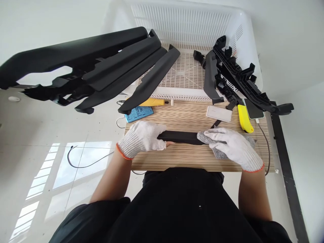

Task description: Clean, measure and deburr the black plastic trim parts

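Observation:
My left hand (pixel 145 136), in a white knit glove with a bare thumb tip showing, is closed round the left end of a long black plastic trim piece (pixel 181 137). The piece lies level above the slatted wooden table (pixel 162 158). My right hand (pixel 229 145), gloved the same way, presses a grey cloth (pixel 219 153) onto the right end of the piece. The cloth covers that end, and part of it hangs below and to the right of my fingers.
A white plastic basket (pixel 182 91) stands behind the table, with several black trim parts (pixel 121 67) across its left side and more ribbed parts (pixel 235 72) at right. Nearby lie a yellow tool (pixel 153 102), blue box (pixel 139 113), pale block (pixel 219 113), yellow brush (pixel 244 118) and phone (pixel 254 109).

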`<action>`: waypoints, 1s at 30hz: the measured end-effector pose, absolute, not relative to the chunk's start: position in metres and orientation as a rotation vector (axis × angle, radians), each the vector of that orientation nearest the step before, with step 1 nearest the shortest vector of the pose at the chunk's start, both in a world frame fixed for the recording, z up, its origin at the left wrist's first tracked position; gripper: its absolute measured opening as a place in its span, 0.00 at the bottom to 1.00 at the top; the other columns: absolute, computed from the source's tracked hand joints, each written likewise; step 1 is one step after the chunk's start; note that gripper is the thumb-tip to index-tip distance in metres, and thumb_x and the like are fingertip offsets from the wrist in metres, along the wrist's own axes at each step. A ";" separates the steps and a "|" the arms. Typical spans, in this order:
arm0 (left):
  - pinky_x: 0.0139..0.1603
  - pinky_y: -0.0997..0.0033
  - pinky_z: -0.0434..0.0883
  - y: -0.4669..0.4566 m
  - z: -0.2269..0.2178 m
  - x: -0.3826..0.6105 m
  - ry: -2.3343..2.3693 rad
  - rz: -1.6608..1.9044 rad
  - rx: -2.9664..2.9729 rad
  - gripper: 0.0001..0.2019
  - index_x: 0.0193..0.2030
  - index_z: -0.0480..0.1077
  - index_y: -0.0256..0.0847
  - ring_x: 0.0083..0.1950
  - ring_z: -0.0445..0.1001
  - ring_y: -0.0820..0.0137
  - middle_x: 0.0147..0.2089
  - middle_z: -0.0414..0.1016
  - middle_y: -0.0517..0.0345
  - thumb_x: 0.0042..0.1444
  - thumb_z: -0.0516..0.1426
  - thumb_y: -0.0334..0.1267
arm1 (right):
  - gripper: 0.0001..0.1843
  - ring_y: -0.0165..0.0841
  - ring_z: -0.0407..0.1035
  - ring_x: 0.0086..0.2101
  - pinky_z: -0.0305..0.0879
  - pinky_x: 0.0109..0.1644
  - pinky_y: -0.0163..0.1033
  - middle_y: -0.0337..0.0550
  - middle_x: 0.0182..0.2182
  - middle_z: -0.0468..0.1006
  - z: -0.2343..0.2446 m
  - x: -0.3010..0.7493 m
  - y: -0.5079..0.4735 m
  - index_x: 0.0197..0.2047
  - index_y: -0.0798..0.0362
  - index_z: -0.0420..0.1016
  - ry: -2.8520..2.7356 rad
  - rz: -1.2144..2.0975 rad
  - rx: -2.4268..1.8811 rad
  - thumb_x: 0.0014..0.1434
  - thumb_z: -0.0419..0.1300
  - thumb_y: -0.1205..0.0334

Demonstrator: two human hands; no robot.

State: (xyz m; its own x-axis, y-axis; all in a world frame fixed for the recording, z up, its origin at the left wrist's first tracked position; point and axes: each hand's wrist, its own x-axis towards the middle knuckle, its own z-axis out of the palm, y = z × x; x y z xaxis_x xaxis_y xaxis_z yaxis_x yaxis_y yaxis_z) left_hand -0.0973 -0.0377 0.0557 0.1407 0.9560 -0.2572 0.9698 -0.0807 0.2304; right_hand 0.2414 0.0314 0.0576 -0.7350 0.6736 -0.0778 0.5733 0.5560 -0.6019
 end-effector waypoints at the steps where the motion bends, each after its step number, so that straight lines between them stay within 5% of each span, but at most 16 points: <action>1: 0.28 0.67 0.47 -0.040 0.056 -0.102 1.867 -0.051 2.089 0.31 0.24 0.64 0.43 0.22 0.55 0.72 0.19 0.60 0.58 0.51 0.52 0.72 | 0.18 0.45 0.75 0.59 0.74 0.64 0.52 0.38 0.57 0.82 0.060 0.248 0.033 0.60 0.40 0.82 -2.609 0.919 -1.100 0.70 0.60 0.60; 12: 0.27 0.68 0.46 -0.046 0.050 -0.087 1.861 -0.178 2.110 0.31 0.28 0.70 0.43 0.23 0.62 0.68 0.19 0.63 0.55 0.54 0.51 0.72 | 0.17 0.41 0.77 0.56 0.77 0.59 0.50 0.35 0.56 0.83 0.051 0.212 0.027 0.56 0.35 0.83 -2.645 1.100 -0.887 0.69 0.61 0.62; 18: 0.30 0.67 0.48 -0.061 0.056 -0.117 1.990 -0.085 2.146 0.30 0.27 0.68 0.42 0.25 0.59 0.71 0.20 0.63 0.56 0.56 0.53 0.70 | 0.16 0.48 0.77 0.56 0.75 0.60 0.57 0.37 0.57 0.82 0.056 0.246 0.039 0.58 0.37 0.83 -2.623 0.796 -1.093 0.70 0.61 0.55; 26: 0.28 0.69 0.46 -0.049 0.044 -0.080 1.812 -0.146 2.084 0.29 0.30 0.72 0.43 0.24 0.62 0.68 0.21 0.66 0.55 0.52 0.53 0.69 | 0.20 0.39 0.79 0.53 0.77 0.58 0.46 0.35 0.57 0.82 0.047 0.190 0.017 0.61 0.37 0.80 -2.633 1.156 -0.844 0.68 0.64 0.62; 30: 0.29 0.67 0.48 -0.058 0.049 -0.104 1.900 -0.081 2.053 0.29 0.27 0.69 0.43 0.24 0.61 0.68 0.20 0.63 0.56 0.53 0.53 0.71 | 0.17 0.44 0.77 0.57 0.76 0.61 0.53 0.37 0.57 0.82 0.051 0.229 0.029 0.59 0.37 0.82 -2.632 1.015 -0.954 0.70 0.62 0.56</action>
State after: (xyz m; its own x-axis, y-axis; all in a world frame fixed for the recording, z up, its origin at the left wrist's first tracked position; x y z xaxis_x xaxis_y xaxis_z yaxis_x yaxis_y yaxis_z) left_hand -0.1037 -0.0582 0.0493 0.1032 0.9575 -0.2692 0.9770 -0.0468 0.2083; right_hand 0.2285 0.0289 0.0512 -0.7827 0.6181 -0.0730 0.5071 0.5653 -0.6506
